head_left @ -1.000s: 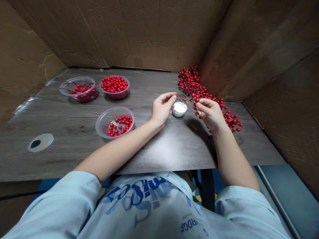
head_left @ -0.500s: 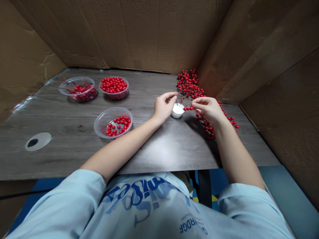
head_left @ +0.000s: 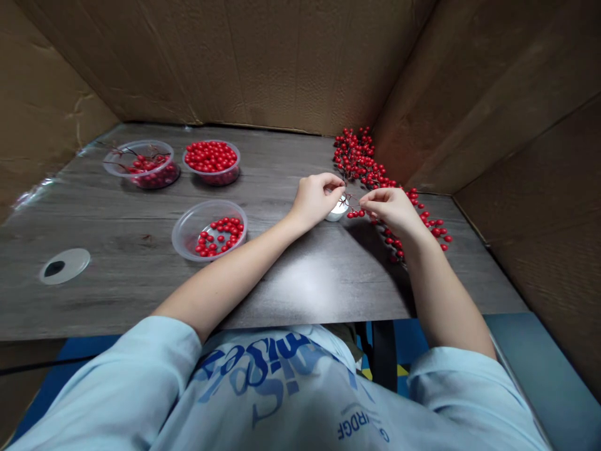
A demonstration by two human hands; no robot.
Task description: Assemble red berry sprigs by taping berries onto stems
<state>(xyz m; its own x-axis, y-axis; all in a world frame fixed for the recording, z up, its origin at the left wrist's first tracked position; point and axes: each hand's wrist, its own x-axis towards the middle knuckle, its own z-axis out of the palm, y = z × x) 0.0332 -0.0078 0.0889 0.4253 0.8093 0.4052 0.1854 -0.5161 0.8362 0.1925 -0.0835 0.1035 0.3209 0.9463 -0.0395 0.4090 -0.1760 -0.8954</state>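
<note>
Table, cup half-hidden by L hand, R hand w/ sprig

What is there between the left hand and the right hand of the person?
In the head view, a thin brown twig with round red berries spans the gap between the left hand and the right hand, over a small white cup.

The left forearm and right forearm angle inward, bringing the left hand and right hand close together, palms down, fingers pinched.
</note>
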